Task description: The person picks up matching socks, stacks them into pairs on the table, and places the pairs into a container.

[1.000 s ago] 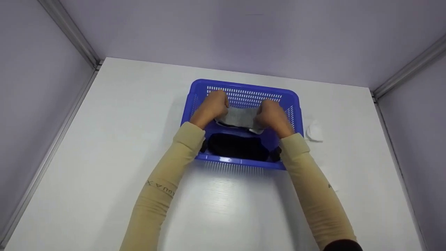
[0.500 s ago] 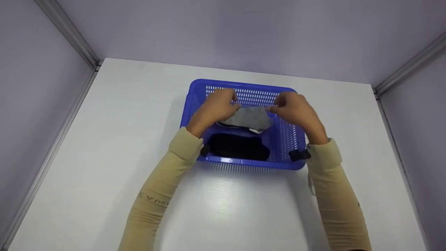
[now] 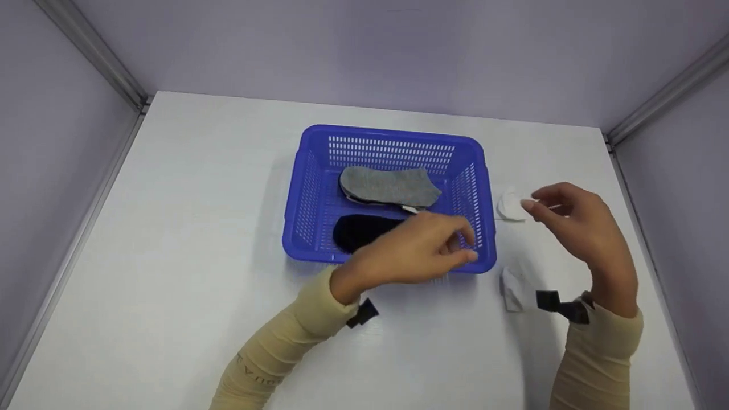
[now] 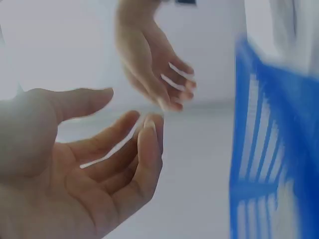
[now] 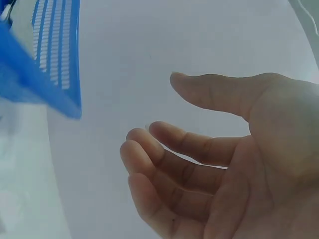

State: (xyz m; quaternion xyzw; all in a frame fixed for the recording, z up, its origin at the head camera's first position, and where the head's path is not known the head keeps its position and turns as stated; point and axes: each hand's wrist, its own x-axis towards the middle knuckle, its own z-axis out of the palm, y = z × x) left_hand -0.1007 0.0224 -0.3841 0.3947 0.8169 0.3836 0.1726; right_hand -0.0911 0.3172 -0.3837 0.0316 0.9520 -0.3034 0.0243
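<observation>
A pair of grey ankle socks (image 3: 390, 185) lies flat in the blue basket (image 3: 393, 132), a dark edge and a white bit showing beneath it. In front of it lies a black sock (image 3: 361, 229), partly hidden by my left hand (image 3: 413, 249). That hand hovers over the basket's front rim, fingers loosely bent, holding nothing. My right hand (image 3: 584, 225) is off to the right of the basket, its thumb and fingers apart with nothing between them. Its fingertips are near a small white cloth item (image 3: 511, 206), whose kind is unclear; I cannot tell whether they touch.
A second small white cloth item (image 3: 514, 291) lies on the white table (image 3: 171, 228), right of the basket's front corner. Pale panels (image 3: 398, 62) enclose the table at the back and sides.
Both hands have let go of the grey socks, which now lie flat in the basket. My right hand has moved right, out of the basket; my left has come toward the front rim.
</observation>
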